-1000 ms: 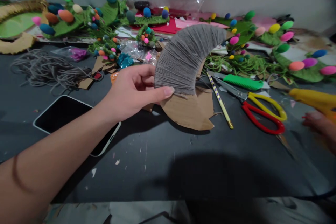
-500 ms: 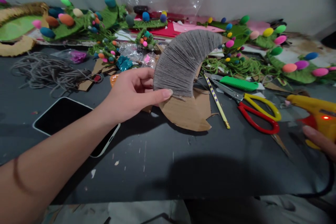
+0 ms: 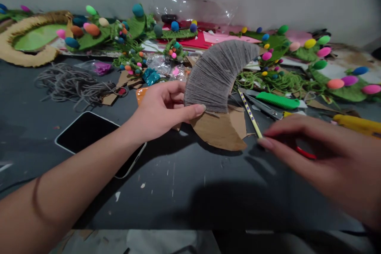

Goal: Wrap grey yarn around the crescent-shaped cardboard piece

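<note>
Craft workspace: yarn-wrapped cardboard crescent (image 3: 214, 75), glue gun (image 3: 357, 124), scissors (image 3: 268, 110), grey yarn heap (image 3: 71, 85), dark worktable (image 3: 160, 170).

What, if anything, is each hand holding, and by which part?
The left hand holds the cardboard crescent by its outer edge, near where gray yarn ends. Whether the right hand holds anything is unclear.

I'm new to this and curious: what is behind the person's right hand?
Partly behind the right hand are scissors: their blades, some yellow handle and some red handle show. The hand covers the rest of the handles.
</note>
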`<state>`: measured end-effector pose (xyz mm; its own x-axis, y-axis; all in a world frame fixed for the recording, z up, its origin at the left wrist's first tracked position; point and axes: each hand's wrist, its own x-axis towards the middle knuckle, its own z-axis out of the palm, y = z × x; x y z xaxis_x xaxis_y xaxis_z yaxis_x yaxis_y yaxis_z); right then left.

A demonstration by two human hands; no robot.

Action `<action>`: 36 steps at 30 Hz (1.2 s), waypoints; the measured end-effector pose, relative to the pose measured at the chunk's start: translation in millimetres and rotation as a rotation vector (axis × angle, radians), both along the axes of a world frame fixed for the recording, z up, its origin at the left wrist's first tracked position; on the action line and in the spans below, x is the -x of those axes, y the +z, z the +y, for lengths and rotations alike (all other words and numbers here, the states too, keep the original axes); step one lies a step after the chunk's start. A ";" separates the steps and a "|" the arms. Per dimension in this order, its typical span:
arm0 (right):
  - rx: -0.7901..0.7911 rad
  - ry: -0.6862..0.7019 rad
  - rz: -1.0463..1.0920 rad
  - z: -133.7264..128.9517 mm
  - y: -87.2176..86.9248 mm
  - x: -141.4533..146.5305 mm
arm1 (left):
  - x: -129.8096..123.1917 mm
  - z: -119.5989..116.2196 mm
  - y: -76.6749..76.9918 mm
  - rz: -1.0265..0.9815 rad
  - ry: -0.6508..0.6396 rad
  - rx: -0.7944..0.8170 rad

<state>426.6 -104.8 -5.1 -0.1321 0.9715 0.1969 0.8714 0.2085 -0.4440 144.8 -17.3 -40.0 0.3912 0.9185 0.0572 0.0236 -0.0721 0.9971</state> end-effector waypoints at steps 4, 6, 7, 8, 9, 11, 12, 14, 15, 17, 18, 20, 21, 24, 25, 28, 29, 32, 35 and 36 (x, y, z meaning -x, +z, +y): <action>-0.039 -0.014 0.072 37.5 2.9 43.0 | -0.5 -1.6 1.0 -0.036 -0.005 -0.002; -0.022 -0.008 0.067 45.6 -5.8 51.7 | -1.3 -2.8 1.7 -0.035 -0.009 0.012; -0.019 -0.003 0.077 47.4 -10.8 54.2 | -2.0 -3.4 2.0 -0.030 -0.004 0.016; -0.022 0.003 0.096 48.0 -15.3 55.9 | -2.7 -4.0 2.4 -0.025 0.002 0.015; -0.029 0.010 0.119 47.7 -19.0 56.9 | -3.5 -4.4 2.6 -0.019 0.008 0.013; -0.040 0.027 0.166 45.6 -23.4 57.8 | -5.0 -4.9 3.0 -0.008 0.008 0.010; -0.040 0.033 0.184 44.2 -24.1 57.7 | -5.7 -5.0 3.0 -0.004 0.004 0.010; -0.027 0.032 0.203 41.7 -23.7 56.8 | -6.4 -5.0 2.7 0.004 -0.006 0.014; -0.019 0.026 0.205 40.7 -23.1 56.0 | -6.5 -5.0 2.4 0.006 -0.010 0.019; -0.003 0.013 0.206 38.9 -21.9 54.1 | -6.2 -4.8 1.4 0.007 -0.014 0.027; 0.007 0.007 0.208 38.1 -21.7 53.1 | -6.0 -4.8 0.9 0.008 -0.013 0.027; 0.028 0.008 0.214 36.8 -22.2 51.8 | -5.9 -4.8 0.2 0.018 -0.007 0.020; 0.033 0.013 0.215 36.4 -22.9 51.7 | -6.0 -4.9 0.1 0.025 -0.003 0.014; 0.017 0.019 0.211 36.3 -25.5 54.5 | -7.7 -5.6 1.0 0.042 0.002 0.002; 0.013 0.010 0.208 36.8 -26.3 56.3 | -8.5 -6.0 1.4 0.045 0.007 -0.001; 0.021 -0.027 0.201 38.6 -27.4 61.5 | -10.3 -7.9 2.6 0.057 0.031 -0.015; 0.024 -0.035 0.200 39.1 -27.3 62.6 | -10.6 -8.5 2.9 0.063 0.040 -0.018; 0.017 -0.040 0.208 39.4 -26.8 62.9 | -11.2 -9.6 3.1 0.073 0.049 -0.017; 0.013 -0.029 0.216 39.1 -26.5 61.2 | -12.1 -9.5 3.3 0.074 0.043 -0.019; 0.015 -0.026 0.215 39.3 -26.4 60.7 | -12.4 -9.4 3.5 0.077 0.042 -0.021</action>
<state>365.9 -65.5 -31.5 -0.0633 0.9770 0.2039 0.7612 0.1794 -0.6232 157.2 -26.7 -36.5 0.3565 0.9331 0.0475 0.1036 -0.0900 0.9905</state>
